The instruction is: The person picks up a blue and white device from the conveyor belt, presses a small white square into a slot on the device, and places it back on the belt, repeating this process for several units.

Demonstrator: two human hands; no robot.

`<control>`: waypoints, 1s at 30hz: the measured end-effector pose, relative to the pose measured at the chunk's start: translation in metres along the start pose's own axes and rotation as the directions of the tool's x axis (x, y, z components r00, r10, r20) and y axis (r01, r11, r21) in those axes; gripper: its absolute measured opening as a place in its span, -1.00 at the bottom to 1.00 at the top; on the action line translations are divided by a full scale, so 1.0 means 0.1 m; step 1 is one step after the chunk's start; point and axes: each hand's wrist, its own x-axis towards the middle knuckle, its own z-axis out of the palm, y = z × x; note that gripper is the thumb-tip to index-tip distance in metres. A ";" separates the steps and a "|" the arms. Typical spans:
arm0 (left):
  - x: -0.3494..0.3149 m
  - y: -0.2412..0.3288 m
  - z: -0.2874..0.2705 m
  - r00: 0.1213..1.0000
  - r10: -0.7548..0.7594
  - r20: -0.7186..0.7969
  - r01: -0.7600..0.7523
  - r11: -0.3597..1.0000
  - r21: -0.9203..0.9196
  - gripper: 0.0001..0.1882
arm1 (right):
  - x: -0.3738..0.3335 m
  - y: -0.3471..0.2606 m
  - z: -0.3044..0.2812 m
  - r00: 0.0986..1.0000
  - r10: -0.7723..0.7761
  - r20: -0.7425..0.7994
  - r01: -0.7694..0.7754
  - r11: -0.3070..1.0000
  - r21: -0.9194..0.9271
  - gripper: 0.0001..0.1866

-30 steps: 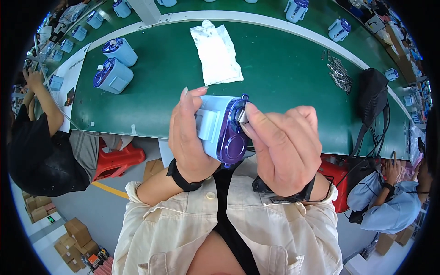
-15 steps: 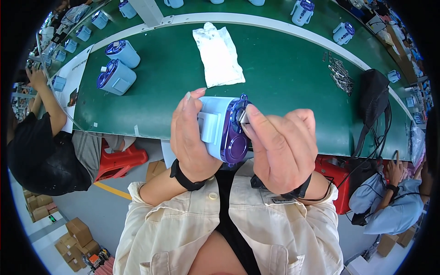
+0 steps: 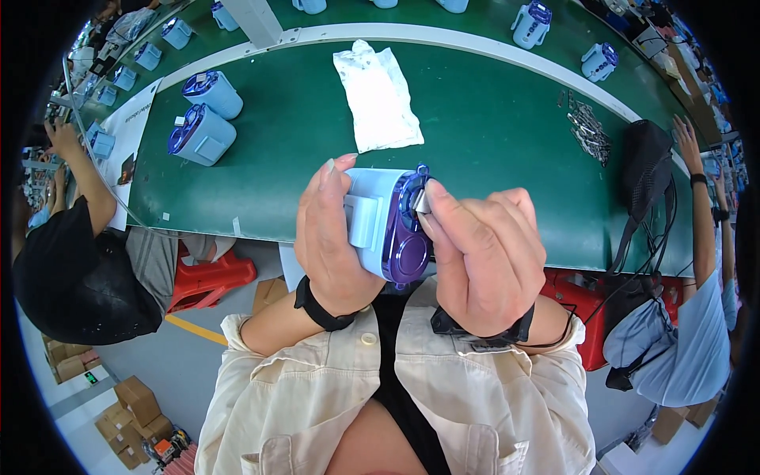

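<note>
My left hand (image 3: 326,237) is wrapped round a light blue plastic container (image 3: 374,207) held above the near edge of the table, its side clip toward my palm. The container is tilted so that its glossy purple-blue lid (image 3: 410,255) faces right. Against the lid, my right hand (image 3: 489,261) pinches a small silver-grey piece (image 3: 422,203) between thumb and forefinger; its exact kind is hard to make out. Two similar light blue containers (image 3: 204,136) with purple lids stand together on the table at the left, a small pale tab on each.
A white plastic packet (image 3: 380,99) lies mid-table on the green top (image 3: 483,119). At right are a heap of small metal parts (image 3: 587,131) and a black bag (image 3: 645,166) with cables. Beyond a white rail, more containers (image 3: 532,25) line a green belt. Co-workers sit at both sides.
Containers on the belt have shifted slightly along to the right. The co-worker at right has stretched an arm toward the belt. My hands and the container have barely moved.
</note>
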 end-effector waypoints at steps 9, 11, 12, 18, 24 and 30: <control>0.00 -0.01 0.03 0.999 -0.003 -0.037 0.003 1.000 0.005 -0.09 | -0.02 -0.01 0.02 1.000 0.000 0.004 0.000 1.000 0.007 -0.69; 0.02 -0.02 0.05 0.999 0.014 -0.040 -0.012 0.999 0.032 -0.11 | -0.02 -0.02 0.02 1.000 0.006 0.008 -0.006 1.000 0.013 -0.69; 0.02 -0.03 0.06 0.999 0.030 -0.043 -0.027 0.998 0.059 -0.13 | -0.01 -0.04 0.03 0.998 0.035 0.043 -0.034 0.999 -0.022 -0.70; -0.06 -0.03 0.11 0.998 -0.028 -0.056 0.027 1.000 -0.008 -0.15 | -0.01 -0.15 0.03 0.963 0.184 0.195 -0.155 0.976 -0.155 -0.69; -0.07 0.10 0.02 0.893 -0.419 0.163 0.436 0.722 -0.537 -0.07 | 0.13 0.20 -0.17 0.907 0.272 0.320 -0.375 0.867 0.327 -0.64; -0.09 0.08 0.06 0.938 -0.300 0.173 0.338 0.684 -0.646 -0.03 | 0.15 0.24 -0.05 0.806 0.279 0.522 -0.592 0.391 0.705 -0.66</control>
